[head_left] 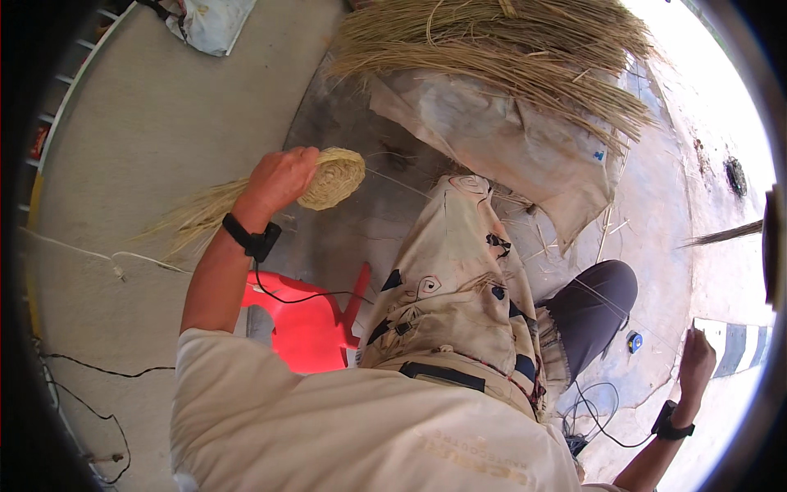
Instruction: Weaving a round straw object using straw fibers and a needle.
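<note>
The step in hand looks like pulling a stitch tight: a thin strand (396, 182) leaves the coiled straw piece (334, 180) and runs, apparently taut, across the lap toward the right grip (698, 357). The next move seems to call for a steady coil and an even pull, so the strand snugs down without snapping, before the spread arms come back together.

The left grip (283, 176) is closed around the near edge of the coiled straw piece, fingers curled over it, with the round, woven face showing just to the right of the knuckles. Loose straw (193, 215) fans out on the other side of that grip, leftward and lower. The right grip is drawn well apart from it, fingers closed, seemingly on the strand's far end; the pinch itself is too small to make out. A blue tape measure (634, 342) lies to the left of the right grip, while a big bundle of stalks (492, 45) rests beyond and right of the left grip.
</note>
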Demonstrator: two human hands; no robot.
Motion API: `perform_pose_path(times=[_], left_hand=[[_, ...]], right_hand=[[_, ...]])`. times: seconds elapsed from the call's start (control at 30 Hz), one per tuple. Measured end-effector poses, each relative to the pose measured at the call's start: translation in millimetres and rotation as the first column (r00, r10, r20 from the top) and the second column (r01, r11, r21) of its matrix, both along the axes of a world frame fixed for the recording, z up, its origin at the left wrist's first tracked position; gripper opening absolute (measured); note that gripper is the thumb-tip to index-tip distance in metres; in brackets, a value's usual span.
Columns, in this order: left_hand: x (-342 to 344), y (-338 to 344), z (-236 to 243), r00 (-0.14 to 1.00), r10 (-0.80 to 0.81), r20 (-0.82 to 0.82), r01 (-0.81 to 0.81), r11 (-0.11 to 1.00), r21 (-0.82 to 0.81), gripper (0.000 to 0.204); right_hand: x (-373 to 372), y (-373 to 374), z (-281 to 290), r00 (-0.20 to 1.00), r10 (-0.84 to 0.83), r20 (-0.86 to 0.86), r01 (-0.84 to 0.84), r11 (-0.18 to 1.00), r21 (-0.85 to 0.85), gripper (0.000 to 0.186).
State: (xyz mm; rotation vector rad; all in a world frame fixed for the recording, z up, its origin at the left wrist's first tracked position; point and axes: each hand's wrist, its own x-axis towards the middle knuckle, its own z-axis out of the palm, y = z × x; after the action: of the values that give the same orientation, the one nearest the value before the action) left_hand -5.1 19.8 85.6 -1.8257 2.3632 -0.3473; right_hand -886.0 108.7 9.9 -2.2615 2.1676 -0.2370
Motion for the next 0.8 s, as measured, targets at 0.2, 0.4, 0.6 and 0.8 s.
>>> perform_pose_path(times=[0.2, 0.4, 0.6, 0.8], left_hand=[[1.5, 4.0, -9.8, 0.993, -0.117, 0.027, 0.116, 0.993, 0.003, 0.013], [-48.8, -4.8, -5.4, 0.996, -0.031, -0.084, 0.040, 0.993, 0.109, 0.016], [-154.2, -23.7, -12.9, 0.857, -0.134, -0.497, 0.253, 0.951, 0.181, 0.025], [-210.7, -30.7, -10.2, 0.727, -0.148, -0.670, 0.402, 0.883, 0.241, 0.023]], right_hand=[[-27.7, -25.9, -22.6, 0.983, -0.179, -0.034, 0.171, 0.971, -0.164, 0.031], [29.4, -46.1, -10.6, 0.965, -0.110, 0.238, 0.148, 0.978, -0.147, 0.030], [246.6, -22.0, 22.8, 0.683, 0.171, 0.711, -0.387, 0.910, 0.152, 0.009], [353.4, -21.8, 14.0, 0.623, 0.316, 0.716, -0.432, 0.902, -0.022, 0.009]])
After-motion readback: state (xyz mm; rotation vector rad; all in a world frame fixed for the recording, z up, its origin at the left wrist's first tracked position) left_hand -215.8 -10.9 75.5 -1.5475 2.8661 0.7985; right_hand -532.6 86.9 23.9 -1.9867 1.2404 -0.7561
